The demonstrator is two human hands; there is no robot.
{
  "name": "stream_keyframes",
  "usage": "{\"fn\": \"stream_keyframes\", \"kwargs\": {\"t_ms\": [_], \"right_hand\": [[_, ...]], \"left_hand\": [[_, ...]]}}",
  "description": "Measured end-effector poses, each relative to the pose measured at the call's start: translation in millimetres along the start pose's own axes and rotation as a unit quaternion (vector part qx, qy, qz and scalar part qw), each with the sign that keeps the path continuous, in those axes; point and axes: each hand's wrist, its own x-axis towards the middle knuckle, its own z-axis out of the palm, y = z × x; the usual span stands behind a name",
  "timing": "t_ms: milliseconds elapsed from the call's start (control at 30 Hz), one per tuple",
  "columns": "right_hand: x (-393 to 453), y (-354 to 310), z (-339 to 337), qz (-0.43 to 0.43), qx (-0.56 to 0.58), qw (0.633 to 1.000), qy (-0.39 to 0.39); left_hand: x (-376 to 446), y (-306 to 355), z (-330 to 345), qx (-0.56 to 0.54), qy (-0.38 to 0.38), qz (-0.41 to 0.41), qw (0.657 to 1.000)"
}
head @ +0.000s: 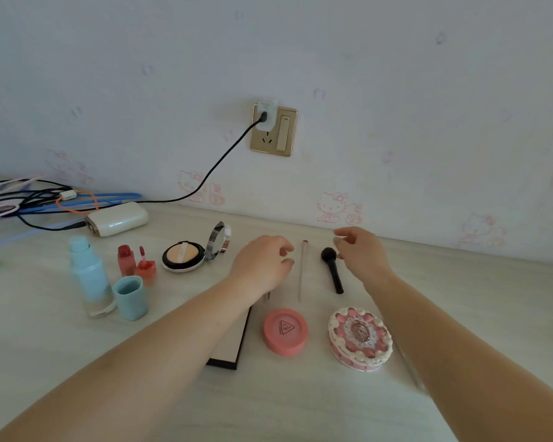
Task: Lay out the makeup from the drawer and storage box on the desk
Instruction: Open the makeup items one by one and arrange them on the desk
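Makeup lies spread on the pale desk (pixel 300 403). My left hand (pixel 262 264) hovers with loosely curled fingers just left of a thin clear-handled brush (pixel 301 272), holding nothing. My right hand (pixel 361 253) hangs relaxed just right of a black brush (pixel 332 269), also empty. Nearer me sit a round pink compact (pixel 285 331) and a cake-shaped pink and white compact (pixel 360 339). A black-edged flat palette (pixel 229 349) is partly hidden under my left forearm. At the left are an open cushion compact (pixel 186 255), an opened red lip tint (pixel 131 261), and a blue bottle (pixel 88 275) with its cap (pixel 131 298).
A white power bank (pixel 117 218) and a tangle of cables (pixel 29 199) lie at the back left. A black cable runs up to the wall socket (pixel 273 130). The wall closes off the back of the desk. A clear stick (pixel 411 368) lies partly under my right forearm.
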Motion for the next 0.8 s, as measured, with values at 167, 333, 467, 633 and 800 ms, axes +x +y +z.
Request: {"fn": "stream_keyframes", "kwargs": {"t_ms": [167,333,467,633,800], "right_hand": [[-1,19,-11,0.014,-0.051,0.998,-0.034],[-10,24,-7,0.010,-0.155,0.984,-0.085],[-11,23,0,0.000,-0.268,0.954,-0.130],[-6,27,-13,0.006,-0.327,0.936,-0.129],[-4,37,-42,0.004,-0.285,0.956,-0.076]], "left_hand": [[8,18,17,0.074,-0.032,0.042,0.996],[13,34,30,0.184,-0.069,0.064,0.979],[16,44,35,0.226,-0.092,0.046,0.969],[21,48,37,0.223,-0.101,0.056,0.968],[28,52,40,0.236,-0.128,0.076,0.960]]}}
